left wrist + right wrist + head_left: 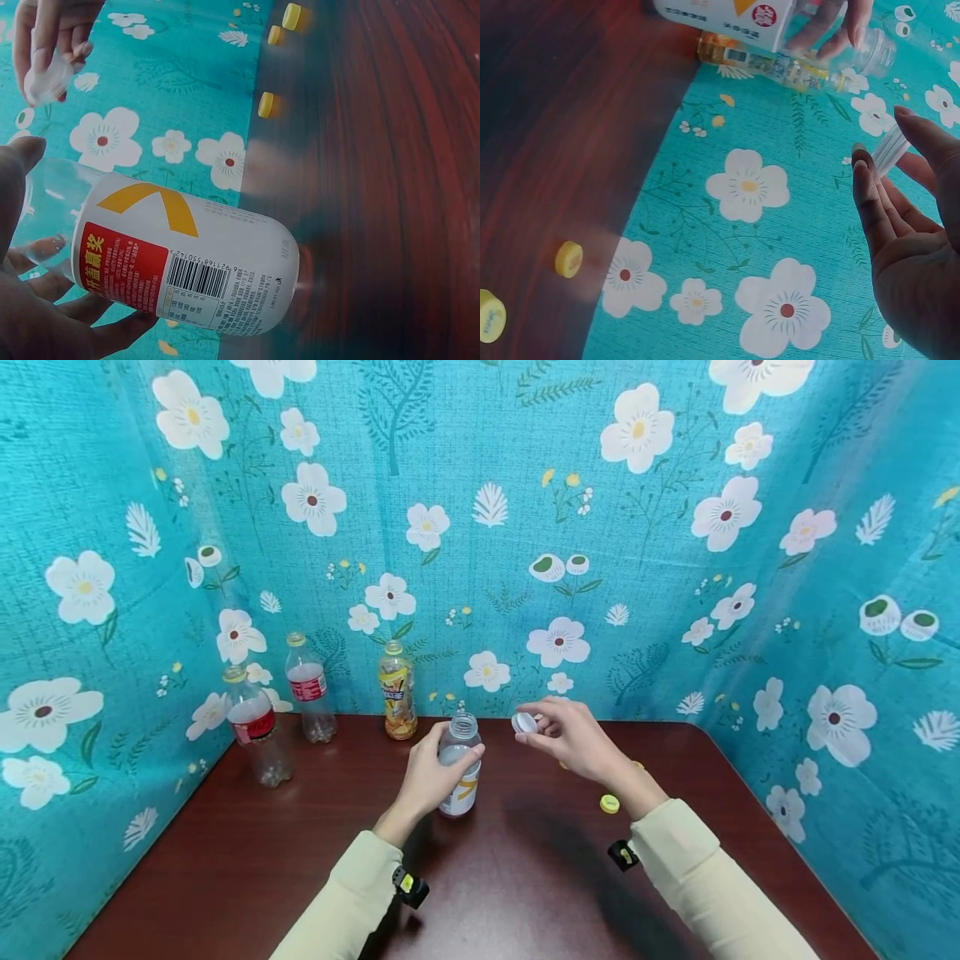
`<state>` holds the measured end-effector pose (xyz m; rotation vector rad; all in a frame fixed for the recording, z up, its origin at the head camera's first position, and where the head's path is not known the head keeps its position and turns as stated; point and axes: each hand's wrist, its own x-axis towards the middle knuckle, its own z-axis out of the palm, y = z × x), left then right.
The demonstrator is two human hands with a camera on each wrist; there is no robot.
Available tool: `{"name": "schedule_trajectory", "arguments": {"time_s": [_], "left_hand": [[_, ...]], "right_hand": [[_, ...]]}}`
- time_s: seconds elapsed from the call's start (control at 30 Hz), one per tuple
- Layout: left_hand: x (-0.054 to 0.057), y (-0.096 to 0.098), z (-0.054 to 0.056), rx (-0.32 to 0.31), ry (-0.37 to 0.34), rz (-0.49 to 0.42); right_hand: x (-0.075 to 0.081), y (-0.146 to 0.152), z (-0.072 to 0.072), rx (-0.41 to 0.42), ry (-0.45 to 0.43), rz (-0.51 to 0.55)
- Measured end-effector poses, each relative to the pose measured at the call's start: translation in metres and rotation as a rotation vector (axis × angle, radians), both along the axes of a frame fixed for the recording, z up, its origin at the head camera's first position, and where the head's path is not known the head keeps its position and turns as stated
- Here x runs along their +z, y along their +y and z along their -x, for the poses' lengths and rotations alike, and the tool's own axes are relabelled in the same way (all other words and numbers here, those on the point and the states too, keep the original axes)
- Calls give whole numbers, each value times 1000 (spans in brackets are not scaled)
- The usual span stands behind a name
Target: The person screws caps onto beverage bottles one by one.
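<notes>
My left hand point(437, 770) grips a clear plastic bottle point(180, 259) with a white label carrying a yellow stripe and a red patch. The bottle's threaded mouth point(464, 724) is uncovered and points up. To its right, my right hand point(572, 737) pinches a white bottle cap point(524, 722) between thumb and fingertips, apart from the bottle. In the right wrist view the cap point(891, 150) shows edge-on with its ridged side. The left wrist view shows the cap point(49, 81) beyond the bottle's neck.
Two clear bottles with red labels, one nearer point(253, 727) and one farther point(309, 689), stand at the table's left. An orange-bottomed bottle point(397, 692) stands by the flowered curtain point(480, 568). Yellow caps, one being this cap point(610, 803), lie on the dark table point(480, 893) at right.
</notes>
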<state>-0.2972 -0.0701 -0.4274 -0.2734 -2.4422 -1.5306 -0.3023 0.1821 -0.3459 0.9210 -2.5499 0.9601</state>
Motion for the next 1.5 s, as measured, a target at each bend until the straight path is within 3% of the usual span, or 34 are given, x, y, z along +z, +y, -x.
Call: {"name": "schedule_trajectory", "arguments": {"time_s": [0.3,0.73,0.93,1.17,1.5], "left_hand": [[1,12,-3,-50,1,-10],[-3,22,-7,-108,4,-25],[-2,27,-10,-114,10,-5],[-1,30,-12,-164,21,-8],[0,33,-13,-165,35,4]], "right_hand": [[10,-9,6,38,27,-33],[24,-23,5,113,-9,-80],[26,-28,5,136,-9,-114],[25,-32,6,159,-12,-152],[25,-33,7,161,-28,-180]]}}
